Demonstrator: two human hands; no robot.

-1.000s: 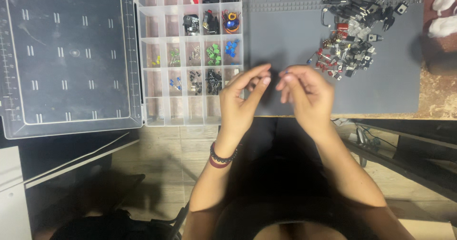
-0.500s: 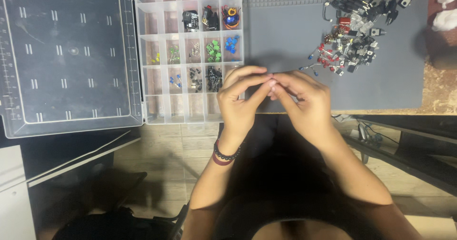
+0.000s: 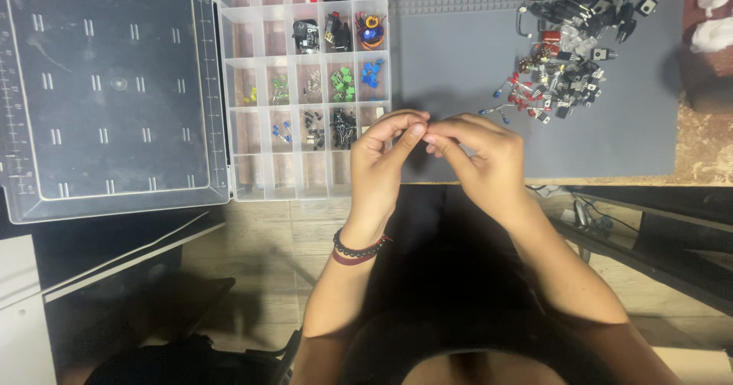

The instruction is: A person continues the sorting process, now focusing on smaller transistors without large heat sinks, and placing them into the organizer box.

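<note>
We are seeing, leftmost, the clear compartment organizer (image 3: 305, 179) lying open. Our left hand (image 3: 385, 160) and right hand (image 3: 481, 156) are meeting fingertip to fingertip above the grey mat's (image 3: 458, 64) near edge, pinching something too small to identify. Loose components (image 3: 561, 76) are lying scattered farther right.

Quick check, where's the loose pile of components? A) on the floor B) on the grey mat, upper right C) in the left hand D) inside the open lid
B: the loose pile lies on the grey mat, up and right of the hands, outside the organizer box.
</note>
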